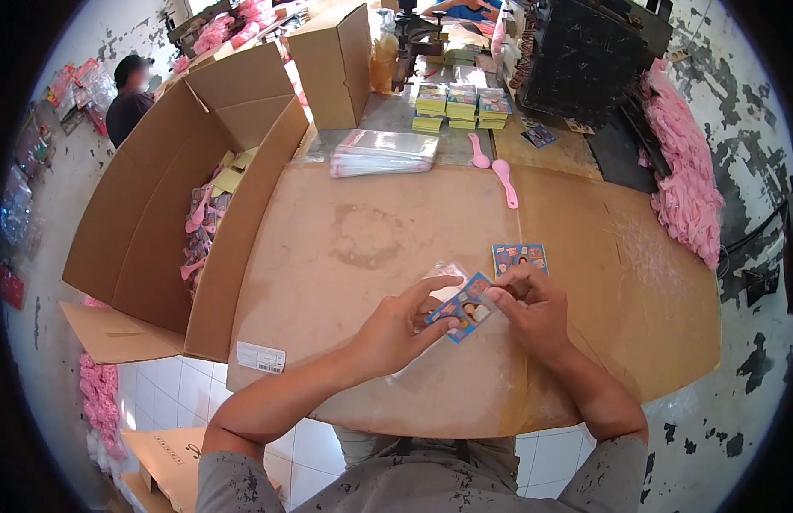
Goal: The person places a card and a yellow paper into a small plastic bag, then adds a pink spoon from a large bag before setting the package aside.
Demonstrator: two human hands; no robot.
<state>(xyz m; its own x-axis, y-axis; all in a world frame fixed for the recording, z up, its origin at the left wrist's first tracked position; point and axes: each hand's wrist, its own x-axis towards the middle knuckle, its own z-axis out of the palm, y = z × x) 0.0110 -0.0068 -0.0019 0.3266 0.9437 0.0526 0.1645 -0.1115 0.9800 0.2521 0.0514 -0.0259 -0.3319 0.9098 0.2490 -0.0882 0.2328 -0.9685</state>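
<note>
A blue printed card (470, 309) is held at a tilt over the cardboard-covered table. My left hand (405, 329) grips its lower left side between thumb and fingers. At the upper right corner of the same card, the thumb and fingertips of my right hand (532, 309) are pinched together. A clear plastic bag (445, 280) shows behind my left hand, partly hidden by it. Just beyond my right hand lies another blue card (518, 255), its lower part covered by the fingers.
Farther back are two pink spoons (505, 184), a pile of clear bags (384, 152) and several card stacks (461, 104). An open carton (148, 231) at left contains spoons and cards. Pink material (683, 162) hangs at right. A person (129, 107) stands behind the carton.
</note>
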